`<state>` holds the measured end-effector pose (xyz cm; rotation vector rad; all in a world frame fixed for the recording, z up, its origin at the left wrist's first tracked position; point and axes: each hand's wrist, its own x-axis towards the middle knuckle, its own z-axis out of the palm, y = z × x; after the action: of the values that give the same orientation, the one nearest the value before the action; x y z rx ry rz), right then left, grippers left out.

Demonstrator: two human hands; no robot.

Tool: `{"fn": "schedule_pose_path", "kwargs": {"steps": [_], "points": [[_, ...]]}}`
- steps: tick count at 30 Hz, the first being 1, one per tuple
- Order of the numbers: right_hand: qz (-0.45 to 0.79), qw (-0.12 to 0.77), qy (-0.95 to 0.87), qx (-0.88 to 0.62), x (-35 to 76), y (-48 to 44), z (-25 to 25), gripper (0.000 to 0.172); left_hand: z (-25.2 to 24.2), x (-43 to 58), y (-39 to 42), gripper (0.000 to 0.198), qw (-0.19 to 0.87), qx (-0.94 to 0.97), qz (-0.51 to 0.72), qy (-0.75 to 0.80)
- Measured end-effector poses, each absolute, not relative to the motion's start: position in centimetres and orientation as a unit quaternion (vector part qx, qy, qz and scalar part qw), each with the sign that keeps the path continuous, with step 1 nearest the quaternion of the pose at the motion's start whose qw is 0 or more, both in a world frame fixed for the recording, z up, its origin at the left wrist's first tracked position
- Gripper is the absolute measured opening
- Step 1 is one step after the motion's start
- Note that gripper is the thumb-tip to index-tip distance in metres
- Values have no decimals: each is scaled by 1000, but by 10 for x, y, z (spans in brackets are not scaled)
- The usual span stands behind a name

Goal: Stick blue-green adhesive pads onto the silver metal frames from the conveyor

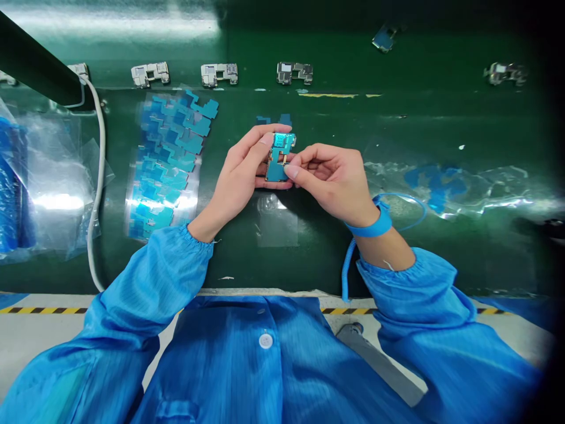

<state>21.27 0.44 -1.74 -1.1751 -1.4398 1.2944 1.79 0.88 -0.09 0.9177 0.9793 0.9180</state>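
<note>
Blue antistatic smock [229, 359] right up front, and above the green workbench [238, 262] a small circuit board [277, 166] is pinched between the fingertips of the left hand [241, 168] and right hand [331, 179]. Feels light, stiff but fragile, so I'd hold it by the edges.

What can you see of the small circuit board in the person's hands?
The small circuit board is a narrow, irregular piece with a cut-out, mostly covered in glossy teal-blue film, with gold-coloured edges showing. It is pinched between the left hand and the right hand, held off the surface below. Its finer parts are too small or too hidden to make out.
</note>
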Motion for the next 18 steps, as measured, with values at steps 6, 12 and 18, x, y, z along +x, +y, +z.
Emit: {"fn": "schedule_pose_path", "kwargs": {"steps": [6,12,18], "points": [[521,418,-568,-482,212,4,-17,43,-1,19,9,38,678,421,408,443],[522,417,-566,-482,212,4,-16,42,-1,19,7,38,679,421,412,438],[527,412,-565,-483,212,4,-15,39,2,18,6,45,695,401,414,430]]}}
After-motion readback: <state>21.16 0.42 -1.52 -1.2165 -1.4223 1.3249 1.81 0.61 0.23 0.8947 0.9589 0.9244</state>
